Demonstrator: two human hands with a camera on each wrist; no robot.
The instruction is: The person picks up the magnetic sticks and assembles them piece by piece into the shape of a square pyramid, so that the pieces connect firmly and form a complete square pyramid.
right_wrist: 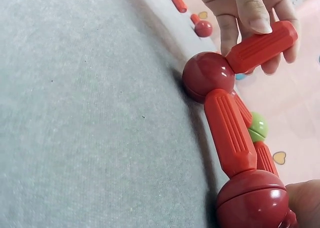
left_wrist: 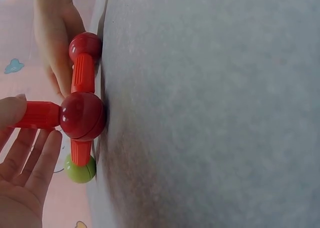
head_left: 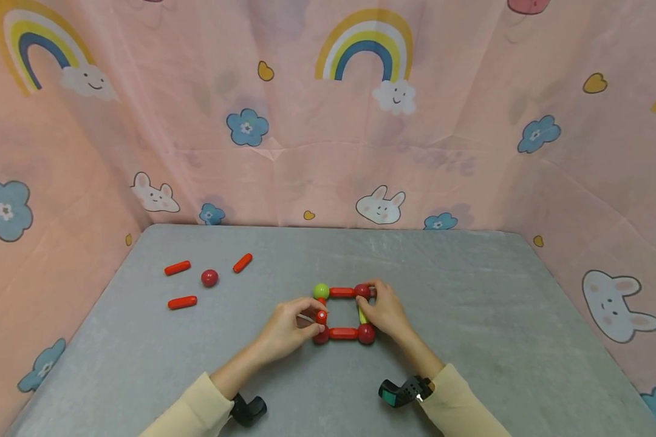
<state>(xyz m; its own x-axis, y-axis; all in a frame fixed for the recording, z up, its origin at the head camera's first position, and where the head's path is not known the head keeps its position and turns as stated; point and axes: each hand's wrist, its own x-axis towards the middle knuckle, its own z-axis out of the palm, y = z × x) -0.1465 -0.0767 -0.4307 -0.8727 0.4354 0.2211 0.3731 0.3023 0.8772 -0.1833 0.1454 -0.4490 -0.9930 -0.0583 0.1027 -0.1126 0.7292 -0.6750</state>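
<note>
A square of magnetic rods and balls lies on the grey table. Its corners are a green ball (head_left: 321,291) at far left, a dark red ball (head_left: 363,291) at far right, and red balls at near left (left_wrist: 82,115) and near right (head_left: 366,334). Red rods form three sides; a yellow-green rod (head_left: 362,315) makes the right one. My left hand (head_left: 285,328) pinches a red rod (right_wrist: 263,46) that stands up from the near-left ball, its end against that ball. With thumb and fingers, my right hand (head_left: 388,309) holds the far-right ball, partly covering the yellow-green rod.
Toward the back left lie three loose red rods, one nearest the square (head_left: 243,263), others farther left (head_left: 177,267) and lower (head_left: 182,303). A loose red ball (head_left: 209,278) sits among them. A pink patterned curtain (head_left: 306,170) encloses the table's back and sides.
</note>
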